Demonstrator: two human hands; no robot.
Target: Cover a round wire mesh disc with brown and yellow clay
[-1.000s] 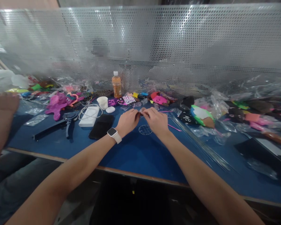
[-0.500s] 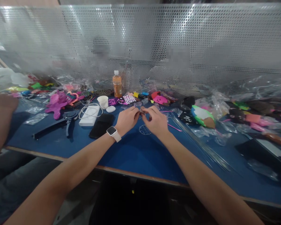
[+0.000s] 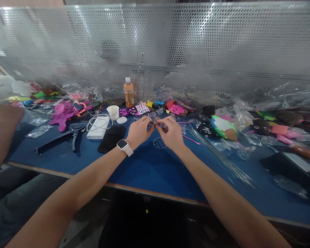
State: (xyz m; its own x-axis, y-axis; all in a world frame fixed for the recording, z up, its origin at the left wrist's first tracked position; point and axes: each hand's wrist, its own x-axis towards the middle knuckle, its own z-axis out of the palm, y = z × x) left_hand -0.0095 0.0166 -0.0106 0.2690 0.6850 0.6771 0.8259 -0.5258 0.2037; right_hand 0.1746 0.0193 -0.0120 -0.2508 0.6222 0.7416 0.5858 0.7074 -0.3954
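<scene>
My left hand [image 3: 140,131], with a pale watch [image 3: 124,147] on its wrist, is pinched at the middle of the table. Fingertip to fingertip with it, my right hand [image 3: 171,133] is pinched too. Something small and brownish shows between the fingers; its kind is too small to make out. On the table just below the hands lies a round wire frame [image 3: 160,143], a circle crossed by thin wires. Beyond my right wrist rests a thin pink strip [image 3: 192,139]. A bundle of straight thin wires [image 3: 227,165] runs toward the right front.
Left of my hands lie a black pouch [image 3: 113,137], a white box [image 3: 98,127] with a cable, and a dark-handled cutter [image 3: 59,137]. Behind stand a paper cup [image 3: 113,112] and an orange bottle [image 3: 129,93]. A co-worker's arm [image 3: 5,127] is at far left.
My hands stay together, with only slight finger movement around the small thing. The co-worker's hand at the left has shifted a little to the right.
</scene>
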